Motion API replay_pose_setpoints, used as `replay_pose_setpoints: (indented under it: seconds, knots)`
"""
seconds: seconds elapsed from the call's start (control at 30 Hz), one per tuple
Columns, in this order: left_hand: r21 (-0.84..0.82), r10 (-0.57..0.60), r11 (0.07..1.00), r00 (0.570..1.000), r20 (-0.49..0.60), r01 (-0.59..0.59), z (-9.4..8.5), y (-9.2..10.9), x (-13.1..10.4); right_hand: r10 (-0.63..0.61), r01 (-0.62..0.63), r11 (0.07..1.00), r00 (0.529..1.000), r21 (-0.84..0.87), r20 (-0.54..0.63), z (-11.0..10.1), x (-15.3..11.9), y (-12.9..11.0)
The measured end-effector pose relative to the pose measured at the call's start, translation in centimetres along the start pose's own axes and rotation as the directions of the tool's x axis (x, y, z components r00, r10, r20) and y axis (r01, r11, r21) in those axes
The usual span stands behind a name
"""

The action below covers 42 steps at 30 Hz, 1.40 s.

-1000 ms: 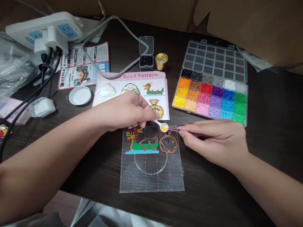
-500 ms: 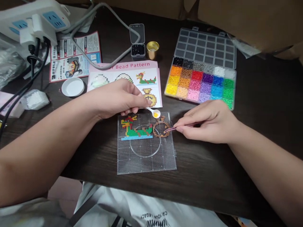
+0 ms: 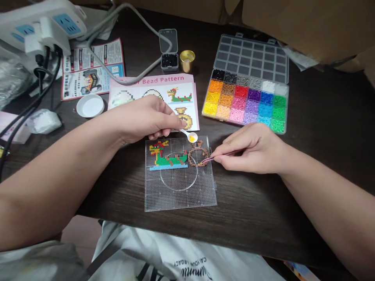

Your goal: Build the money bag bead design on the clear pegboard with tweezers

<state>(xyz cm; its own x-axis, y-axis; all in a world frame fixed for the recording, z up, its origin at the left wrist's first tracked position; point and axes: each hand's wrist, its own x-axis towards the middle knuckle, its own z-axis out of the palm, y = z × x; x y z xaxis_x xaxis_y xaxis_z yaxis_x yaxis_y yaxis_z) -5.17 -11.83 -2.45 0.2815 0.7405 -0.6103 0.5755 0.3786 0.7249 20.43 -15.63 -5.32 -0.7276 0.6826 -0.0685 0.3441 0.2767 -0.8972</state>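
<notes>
My left hand (image 3: 152,117) pinches the handle of a small white spoon (image 3: 192,137), whose bowl carries a few yellow beads above the top edge of a clear pegboard (image 3: 172,199). Between the thumb and fingers of my right hand (image 3: 249,150) is a pair of tweezers (image 3: 208,159), its tips at the lower right of a brown bead outline (image 3: 190,159) shaped like a pouch. Whether a bead is between the tips is too small to tell. Left of the outline, a green, red and yellow dragon boat of beads (image 3: 172,160) sits on a light blue row.
Behind the board lies a pink-edged pattern sheet (image 3: 164,80), partly under my left hand. An open bead case (image 3: 244,95) with many colours stands at the right. A small box of black beads (image 3: 169,61), a gold cup (image 3: 187,58), a white lid (image 3: 90,105) and a power strip (image 3: 63,19) are farther back.
The tweezer tips have shifted slightly left and down along the brown outline. My left hand still holds the spoon over the board's top edge. The whole view has shifted a little.
</notes>
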Motion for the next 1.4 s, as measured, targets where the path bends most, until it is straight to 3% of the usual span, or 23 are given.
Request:
replay_pose_setpoints:
  seconds: [0.33, 0.97, 1.4]
  knots:
    - [-0.027, -0.005, 1.000, 1.000, 0.000, 0.005, 0.1, 0.0, 0.0, -0.003, 0.003, 1.000, 0.997, -0.007, -0.082, 0.2, -0.1, 0.0]
    - [-0.002, 0.038, 0.999, 0.999, 0.016, -0.038, 0.2, 0.7, -1.0, -0.011, 0.012, 1.000, 0.999, 0.009, -0.051, 0.2, 0.0, 0.1]
    - [-0.006, 0.004, 1.000, 0.999, 0.038, -0.004, 0.0, 0.2, 0.0, -0.062, 0.065, 0.997, 0.996, 0.043, -0.070, 0.2, 0.1, 0.2]
